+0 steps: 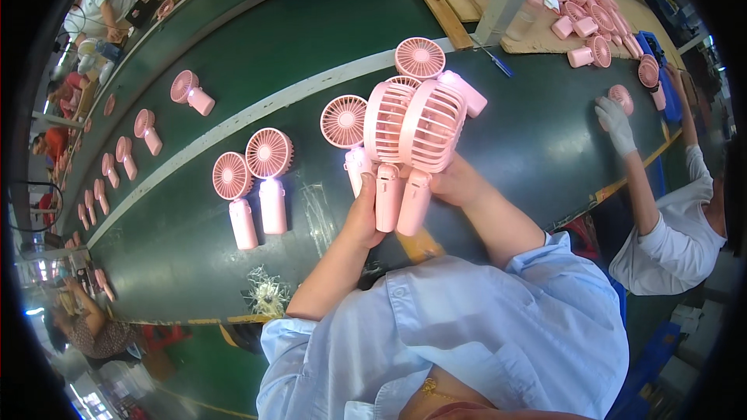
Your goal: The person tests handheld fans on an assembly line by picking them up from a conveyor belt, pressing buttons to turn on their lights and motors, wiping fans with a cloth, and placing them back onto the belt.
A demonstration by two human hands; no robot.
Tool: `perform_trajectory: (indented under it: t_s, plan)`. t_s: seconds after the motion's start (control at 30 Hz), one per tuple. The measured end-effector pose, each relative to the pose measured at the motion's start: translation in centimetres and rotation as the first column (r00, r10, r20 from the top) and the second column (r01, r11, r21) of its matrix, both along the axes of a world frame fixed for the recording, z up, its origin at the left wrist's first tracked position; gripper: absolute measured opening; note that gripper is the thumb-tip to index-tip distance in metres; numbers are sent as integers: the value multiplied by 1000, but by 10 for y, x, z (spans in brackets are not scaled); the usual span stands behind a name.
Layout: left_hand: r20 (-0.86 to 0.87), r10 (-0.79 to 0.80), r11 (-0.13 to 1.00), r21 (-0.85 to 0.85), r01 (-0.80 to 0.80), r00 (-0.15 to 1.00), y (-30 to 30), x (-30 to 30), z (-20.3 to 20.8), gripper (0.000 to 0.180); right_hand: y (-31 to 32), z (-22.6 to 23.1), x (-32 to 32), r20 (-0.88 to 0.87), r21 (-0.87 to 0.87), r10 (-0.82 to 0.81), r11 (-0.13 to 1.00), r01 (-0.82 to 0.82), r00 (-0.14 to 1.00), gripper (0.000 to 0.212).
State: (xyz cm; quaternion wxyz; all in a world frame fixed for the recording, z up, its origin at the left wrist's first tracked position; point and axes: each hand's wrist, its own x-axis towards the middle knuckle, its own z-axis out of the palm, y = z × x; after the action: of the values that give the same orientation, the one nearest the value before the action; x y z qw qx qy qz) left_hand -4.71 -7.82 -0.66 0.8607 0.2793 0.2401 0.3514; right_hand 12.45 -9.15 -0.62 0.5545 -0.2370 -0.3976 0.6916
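- Two pink handheld fans [411, 144] are being held up side by side above the green conveyor belt [311, 39], heads up, handles down.
- The left hand [364, 218] is closing around the lower handles from the left; the thumb is pressing against the nearer handle.
- The right hand [455, 180] is gripping from behind, fingers mostly hidden by the fan heads; a firm hold, as far as can be seen.
- Progress, judged only: the held pair is mid-handling. Three more fans [268, 179] are standing upright on the belt just left of the hands, and another fan [436, 70] is lying behind them, so several units appear to be waiting.
- A long line of fans [117, 155] is lying along the belt's far left.
- A co-worker's gloved hand [615, 120] is resting on a fan at right.
- The belt is showing a pale stripe [233, 120]; a wooden bench [545, 31] beyond is carrying piled pink fans. Other workers are sitting along the left edge.
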Motion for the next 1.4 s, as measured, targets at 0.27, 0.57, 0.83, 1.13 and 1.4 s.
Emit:
perform_trajectory:
  t_s: [0.27,0.57,0.83,1.13,1.4]
  plan:
    - [-145,76,996,-35,-82,986,-5,10,15,63,1,0,1,-170,-35,23,999,-29,985,60]
    - [-171,444,848,398,-350,880,79,-71,44,36,2,16,86,206,-202,-598,749,631,775,33]
    - [-544,334,937,103,-333,770,163,-137,58,39,-79,-28,226,747,574,-602,369,731,-283,44]
    - [-536,501,865,273,-421,679,360,-120,5,40,-32,20,137,745,328,-627,640,695,226,23]
    - [-648,604,779,602,-173,464,444,-119,5,42,-14,52,116,857,394,-495,810,434,146,16]
